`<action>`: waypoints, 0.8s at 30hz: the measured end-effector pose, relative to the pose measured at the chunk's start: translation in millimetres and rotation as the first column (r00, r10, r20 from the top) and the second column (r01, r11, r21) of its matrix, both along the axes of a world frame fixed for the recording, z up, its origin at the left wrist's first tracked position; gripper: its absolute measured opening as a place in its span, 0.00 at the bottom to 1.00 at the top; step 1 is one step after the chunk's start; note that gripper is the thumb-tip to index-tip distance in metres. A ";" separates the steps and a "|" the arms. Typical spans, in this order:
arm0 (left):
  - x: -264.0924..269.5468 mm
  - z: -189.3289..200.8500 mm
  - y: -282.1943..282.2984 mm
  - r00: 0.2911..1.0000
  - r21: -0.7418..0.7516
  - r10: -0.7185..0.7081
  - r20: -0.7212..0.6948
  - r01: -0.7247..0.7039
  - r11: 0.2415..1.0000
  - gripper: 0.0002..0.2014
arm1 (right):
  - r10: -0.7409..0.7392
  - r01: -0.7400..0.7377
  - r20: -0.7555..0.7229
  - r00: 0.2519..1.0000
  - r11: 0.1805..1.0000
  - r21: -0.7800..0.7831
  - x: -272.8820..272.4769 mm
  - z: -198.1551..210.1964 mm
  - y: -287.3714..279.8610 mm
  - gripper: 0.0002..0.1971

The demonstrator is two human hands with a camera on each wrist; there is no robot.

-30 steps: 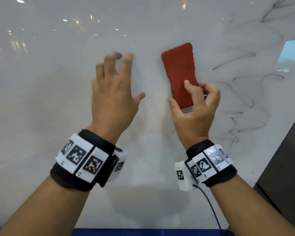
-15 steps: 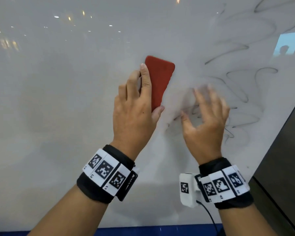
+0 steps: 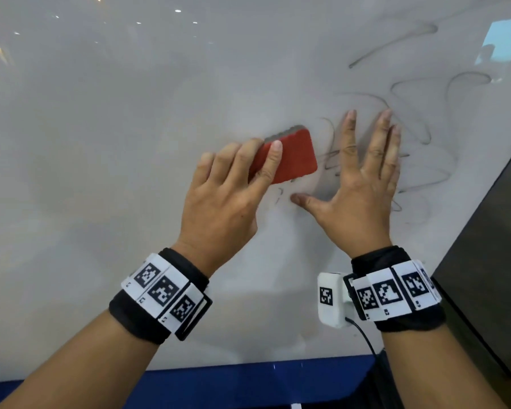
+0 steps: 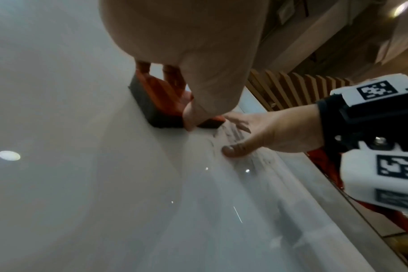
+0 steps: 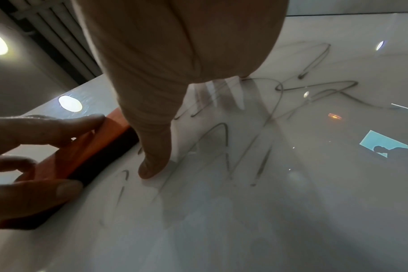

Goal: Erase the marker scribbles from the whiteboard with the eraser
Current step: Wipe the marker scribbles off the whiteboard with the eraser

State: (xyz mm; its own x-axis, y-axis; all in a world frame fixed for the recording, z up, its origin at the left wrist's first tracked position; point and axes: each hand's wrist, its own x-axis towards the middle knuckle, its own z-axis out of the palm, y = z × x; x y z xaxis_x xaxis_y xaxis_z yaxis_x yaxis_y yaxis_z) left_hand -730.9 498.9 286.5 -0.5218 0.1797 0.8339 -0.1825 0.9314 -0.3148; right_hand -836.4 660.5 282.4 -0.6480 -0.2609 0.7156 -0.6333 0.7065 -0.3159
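A red eraser (image 3: pixel 292 156) with a dark felt underside lies flat on the whiteboard (image 3: pixel 101 143). My left hand (image 3: pixel 233 178) grips it, fingers over its top and the thumb at its near edge. In the left wrist view the eraser (image 4: pixel 158 103) presses felt-down on the board. My right hand (image 3: pixel 363 178) rests flat and spread on the board just right of the eraser, covering part of the black marker scribbles (image 3: pixel 425 160). The right wrist view has the eraser (image 5: pixel 82 156) at left and the scribbles (image 5: pixel 280 110) running away to the right.
The board's blue lower frame (image 3: pixel 248 382) runs along the bottom. A dark panel (image 3: pixel 490 261) borders the board on the right. Ceiling lights and a bright window patch (image 3: pixel 502 42) reflect in the glossy surface. The board's left half bears no marks.
The eraser passed from my right hand to my left a second ago. Since then the left hand has laid it flat on the board, and the right hand has spread flat.
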 end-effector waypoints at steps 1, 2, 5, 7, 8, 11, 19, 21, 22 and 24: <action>1.7 3.4 -2.9 1.000 0.000 0.006 -0.006 -0.006 1.000 0.31 | -0.004 0.004 -0.001 1.000 1.000 -0.005 -0.1 -0.2 0.0 0.65; 2.2 8.1 -5.6 0.999 0.047 0.031 -0.042 -0.029 0.998 0.32 | -0.010 0.010 -0.002 1.000 1.000 -0.004 0.2 -0.3 0.1 0.65; -0.7 20.0 -9.6 0.967 0.279 0.153 -0.202 -0.093 0.956 0.35 | -0.019 0.019 -0.005 1.000 1.000 0.004 0.6 -0.7 1.0 0.65; -3.9 14.4 -6.0 0.965 0.292 0.155 -0.214 -0.088 0.952 0.34 | -0.023 0.023 0.002 1.000 1.000 0.009 1.6 -0.7 1.5 0.65; -5.1 7.7 -3.8 0.973 0.249 0.129 -0.192 -0.079 0.965 0.33 | -0.021 0.021 0.008 1.000 1.000 0.006 1.9 -0.6 1.3 0.65; -5.2 -9.6 -3.0 0.995 0.026 0.037 -0.095 -0.035 0.999 0.30 | -0.014 0.014 0.030 0.999 1.000 0.002 3.5 0.3 0.6 0.65; -7.9 -4.6 -0.1 0.972 0.185 0.110 -0.209 -0.071 0.980 0.30 | 0.000 0.001 0.042 0.999 1.000 -0.013 5.5 -0.1 1.3 0.64; -7.4 -21.1 2.2 0.990 0.102 0.058 -0.126 -0.045 0.994 0.30 | 0.002 -0.001 0.042 0.999 1.000 -0.019 5.0 -0.7 1.3 0.64; -5.8 -30.3 1.3 0.998 0.024 0.020 -0.067 -0.018 1.000 0.30 | 0.005 -0.004 0.040 0.999 1.000 -0.022 4.7 -1.1 1.5 0.63; -1.3 -39.3 -4.2 1.000 -0.091 -0.025 0.009 0.026 0.995 0.30 | 0.006 -0.006 0.033 0.999 1.000 -0.010 4.4 -2.1 2.8 0.63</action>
State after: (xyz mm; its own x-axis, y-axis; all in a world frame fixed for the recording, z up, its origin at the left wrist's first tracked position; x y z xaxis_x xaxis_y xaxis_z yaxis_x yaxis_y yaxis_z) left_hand -732.2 494.7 247.2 -0.5229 0.2683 0.8091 -0.1560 0.9030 -0.4003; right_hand -832.0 663.3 280.3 -0.6699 -0.2580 0.6962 -0.6267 0.6993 -0.3438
